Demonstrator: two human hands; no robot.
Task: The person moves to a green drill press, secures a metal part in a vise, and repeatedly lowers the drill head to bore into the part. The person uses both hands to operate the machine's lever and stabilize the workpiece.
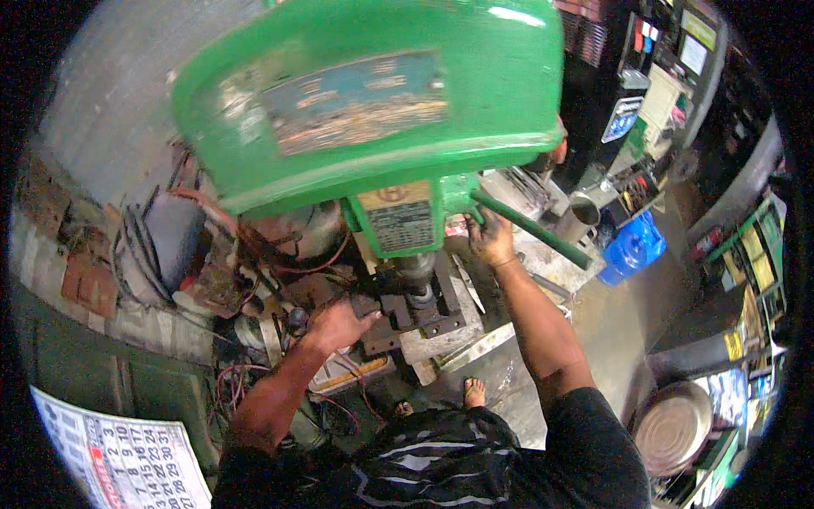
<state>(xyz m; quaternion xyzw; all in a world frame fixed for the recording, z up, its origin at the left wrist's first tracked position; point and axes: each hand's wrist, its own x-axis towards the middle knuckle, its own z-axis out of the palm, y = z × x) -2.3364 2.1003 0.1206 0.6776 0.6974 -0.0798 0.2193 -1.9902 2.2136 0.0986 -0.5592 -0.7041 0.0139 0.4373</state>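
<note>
A large green drill press (500,93) fills the upper middle, its chuck (415,270) pointing down over a dark steel machine vise (432,326). At the vise's left end, my left hand (339,326) holds on with the thumb stretched toward the jaws; its fingers partly blend into the dark metal. My right hand (492,242) is raised beside the press head, fingers closed around a short green feed lever. A longer green feed handle (543,236) slants down to the right, just past that hand. What lies between the vise jaws is hard to make out.
Hoses and cluttered machine parts lie left of the press, with a calendar (144,458) at lower left. A metal cylinder (578,219) and a blue plastic bag (632,248) are at right. My sandalled foot (474,392) shows below the pale base (466,349).
</note>
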